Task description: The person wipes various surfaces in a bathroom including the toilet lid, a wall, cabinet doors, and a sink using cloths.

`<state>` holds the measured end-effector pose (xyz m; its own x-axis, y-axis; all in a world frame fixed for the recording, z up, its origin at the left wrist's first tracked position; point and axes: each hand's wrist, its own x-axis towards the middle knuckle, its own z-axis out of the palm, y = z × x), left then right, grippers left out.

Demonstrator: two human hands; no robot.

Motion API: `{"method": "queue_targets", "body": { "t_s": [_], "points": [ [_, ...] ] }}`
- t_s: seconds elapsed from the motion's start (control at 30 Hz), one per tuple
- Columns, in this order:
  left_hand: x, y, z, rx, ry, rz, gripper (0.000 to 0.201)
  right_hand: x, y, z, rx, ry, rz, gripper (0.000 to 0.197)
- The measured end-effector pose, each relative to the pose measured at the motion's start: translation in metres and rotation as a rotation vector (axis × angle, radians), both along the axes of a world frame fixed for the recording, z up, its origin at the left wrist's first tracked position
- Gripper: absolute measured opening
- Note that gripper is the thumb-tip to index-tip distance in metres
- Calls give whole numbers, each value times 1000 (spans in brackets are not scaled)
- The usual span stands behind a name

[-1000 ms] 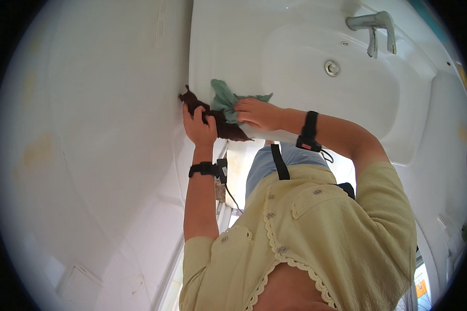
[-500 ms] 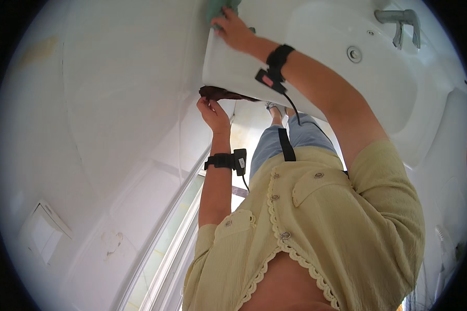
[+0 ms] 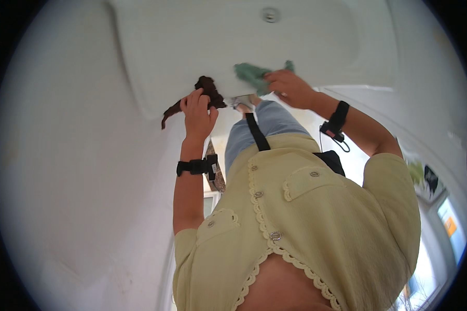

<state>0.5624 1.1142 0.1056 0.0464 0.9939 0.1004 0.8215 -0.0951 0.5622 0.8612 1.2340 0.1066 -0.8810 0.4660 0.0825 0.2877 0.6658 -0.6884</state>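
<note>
A dark brown cloth (image 3: 211, 92) is bunched in my left hand (image 3: 197, 115) at the near left part of the washbasin's front edge. One narrow end of that cloth hangs out to the left. My right hand (image 3: 294, 89) grips a green cloth (image 3: 252, 76) farther right, over the front edge of the white washbasin (image 3: 192, 44). The green cloth is slightly blurred and spreads to the left of my fingers, with a small tip sticking up above them. My fingertips on it are partly hidden.
The basin's round drain (image 3: 270, 15) shows at the top. A white wall (image 3: 72, 129) runs along the left side. Below the basin are my legs in blue jeans (image 3: 280, 122) and my shoes. A black wristband device (image 3: 336, 122) with a cable sits on my right wrist, another on my left.
My right hand has brought the green cloth from the basin's far left corner to its front edge. My left hand has raised the brown cloth onto the edge. The view has shifted; the tap is gone.
</note>
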Motion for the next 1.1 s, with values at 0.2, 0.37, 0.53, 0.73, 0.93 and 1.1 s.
{"method": "queue_targets", "body": {
  "t_s": [0.2, 0.37, 0.53, 0.73, 0.93, 1.1],
  "points": [
    [31, -15, -5, -109, 150, -89, 38, 62, 61, -29, 192, -210, -306, 16],
    [62, 20, -5, -88, 29, -91, 63, -1, 38, -20, 35, -111, -412, 43],
    [30, 21, -7, -146, 214, -132, 58, -3, 42, -15, 229, -82, -67, 36],
    [-20, 13, -9, -139, 300, -136, 61, 56, 109, -3, 466, -381, -295, 32],
    [-26, 1, -26, -111, 226, -60, 60, 48, 139, -12, 478, -271, -399, 21],
    [-39, -25, -25, -75, 261, 8, 61, 4, 75, -1, 281, -130, -264, 25]
  ]
}}
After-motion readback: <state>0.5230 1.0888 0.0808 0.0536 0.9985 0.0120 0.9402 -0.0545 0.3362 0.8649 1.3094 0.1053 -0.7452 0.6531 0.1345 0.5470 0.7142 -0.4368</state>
